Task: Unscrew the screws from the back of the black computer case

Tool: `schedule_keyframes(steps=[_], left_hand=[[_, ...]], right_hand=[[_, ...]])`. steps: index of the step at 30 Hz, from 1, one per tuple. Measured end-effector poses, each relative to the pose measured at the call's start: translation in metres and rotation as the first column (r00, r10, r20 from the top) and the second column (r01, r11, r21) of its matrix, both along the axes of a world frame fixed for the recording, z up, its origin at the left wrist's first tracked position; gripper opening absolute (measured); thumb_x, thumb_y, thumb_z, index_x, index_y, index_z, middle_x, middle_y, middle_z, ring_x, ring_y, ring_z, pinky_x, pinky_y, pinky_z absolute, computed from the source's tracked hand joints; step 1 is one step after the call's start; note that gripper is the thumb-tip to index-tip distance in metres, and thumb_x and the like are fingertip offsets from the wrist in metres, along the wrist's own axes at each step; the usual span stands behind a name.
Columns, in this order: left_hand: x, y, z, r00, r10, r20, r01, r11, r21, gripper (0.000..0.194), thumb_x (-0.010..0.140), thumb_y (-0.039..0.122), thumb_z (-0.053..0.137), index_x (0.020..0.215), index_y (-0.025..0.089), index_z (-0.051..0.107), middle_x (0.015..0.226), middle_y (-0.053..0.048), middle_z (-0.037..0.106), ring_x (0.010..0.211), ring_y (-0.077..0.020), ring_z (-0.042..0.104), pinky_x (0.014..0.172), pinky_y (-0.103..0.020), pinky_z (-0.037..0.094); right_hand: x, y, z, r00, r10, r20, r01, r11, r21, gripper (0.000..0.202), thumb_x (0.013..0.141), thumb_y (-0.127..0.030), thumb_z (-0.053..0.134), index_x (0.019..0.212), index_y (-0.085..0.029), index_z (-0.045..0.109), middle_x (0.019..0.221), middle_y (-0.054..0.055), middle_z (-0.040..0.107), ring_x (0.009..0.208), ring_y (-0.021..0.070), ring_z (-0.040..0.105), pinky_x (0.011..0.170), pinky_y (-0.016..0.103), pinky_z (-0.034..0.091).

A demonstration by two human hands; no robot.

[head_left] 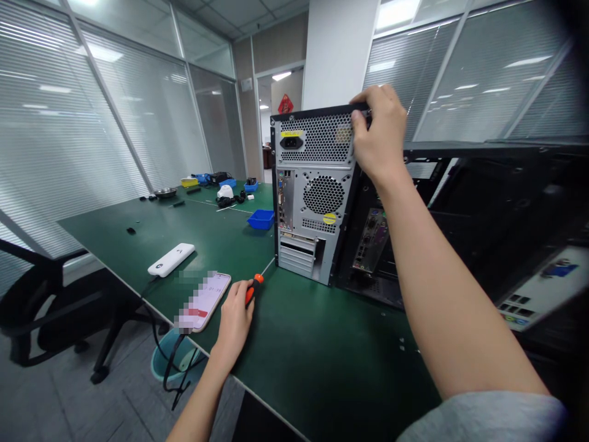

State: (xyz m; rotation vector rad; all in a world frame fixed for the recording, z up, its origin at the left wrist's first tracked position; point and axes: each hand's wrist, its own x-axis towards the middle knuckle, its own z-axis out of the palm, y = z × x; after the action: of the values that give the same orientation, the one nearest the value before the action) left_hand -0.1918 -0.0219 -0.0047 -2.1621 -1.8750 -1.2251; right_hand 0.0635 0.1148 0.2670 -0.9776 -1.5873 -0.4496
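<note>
Head view: the left hand (237, 307) has its fingers closed around the screwdriver (254, 288), whose shaft extends beyond them towards the lower left corner of the case (315, 169); the case stands upright on the table (322, 350), its top right corner gripped between the right hand's (383, 132) thumb and fingers

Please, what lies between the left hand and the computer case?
In the head view, a screwdriver lies there: the left hand holds its handle, the shaft pointing toward the computer case.
</note>
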Motion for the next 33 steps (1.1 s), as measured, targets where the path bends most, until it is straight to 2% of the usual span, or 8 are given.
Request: schedule_keyframes(steps=[10,17,21,28,33], left_hand=[[0.004,0.001,0.001,0.998,0.003,-0.069,-0.004,1.0,-0.011,0.037,0.076,0.001,0.042,0.108,0.018,0.05,0.109,-0.009,0.057,0.098,-0.0205,0.059,0.084,-0.036,0.049],[0.005,0.002,-0.005,0.995,0.044,-0.09,-0.046,0.999,-0.023,0.046,0.077,0.003,0.044,0.122,0.014,0.045,0.119,-0.015,0.056,0.108,-0.0246,0.057,0.092,-0.041,0.047],[0.006,0.001,-0.003,0.991,0.046,-0.124,-0.059,0.993,-0.101,0.046,0.078,0.002,0.043,0.122,0.013,0.046,0.119,-0.014,0.057,0.107,-0.0243,0.058,0.09,-0.039,0.048],[0.013,-0.003,0.011,0.945,0.156,-0.287,-0.23,0.942,-0.245,0.047,0.083,0.005,0.038,0.128,0.017,0.042,0.125,-0.014,0.051,0.103,-0.0246,0.06,0.078,-0.035,0.052],[0.016,-0.005,0.016,0.889,0.205,-0.409,-0.337,0.897,-0.284,0.043,0.087,0.012,0.037,0.129,0.021,0.041,0.12,-0.013,0.051,0.084,-0.0226,0.065,0.065,-0.033,0.053]], right_hand=[[0.001,0.001,-0.001,1.0,-0.002,-0.008,0.002,1.0,0.02,0.02,0.081,-0.006,0.048,0.084,-0.025,0.051,0.097,0.004,0.055,0.101,0.0248,0.051,0.085,0.042,0.041],[0.002,0.004,-0.002,1.0,0.005,-0.012,-0.004,1.0,0.022,0.018,0.081,-0.007,0.048,0.083,-0.025,0.05,0.097,0.004,0.055,0.1,0.0251,0.051,0.084,0.042,0.041],[0.002,0.004,-0.002,1.0,0.01,-0.011,-0.009,0.999,0.038,0.019,0.08,-0.006,0.048,0.082,-0.025,0.049,0.097,0.004,0.055,0.1,0.0251,0.051,0.084,0.042,0.041],[0.003,0.003,-0.001,1.0,0.005,0.017,-0.005,1.0,0.013,0.019,0.081,-0.006,0.048,0.084,-0.024,0.048,0.099,0.004,0.054,0.103,0.0256,0.05,0.085,0.042,0.041],[0.001,-0.001,-0.001,1.0,-0.031,-0.006,0.03,0.999,-0.015,0.019,0.082,-0.006,0.048,0.084,-0.025,0.048,0.101,0.005,0.055,0.103,0.0248,0.05,0.087,0.042,0.04]])
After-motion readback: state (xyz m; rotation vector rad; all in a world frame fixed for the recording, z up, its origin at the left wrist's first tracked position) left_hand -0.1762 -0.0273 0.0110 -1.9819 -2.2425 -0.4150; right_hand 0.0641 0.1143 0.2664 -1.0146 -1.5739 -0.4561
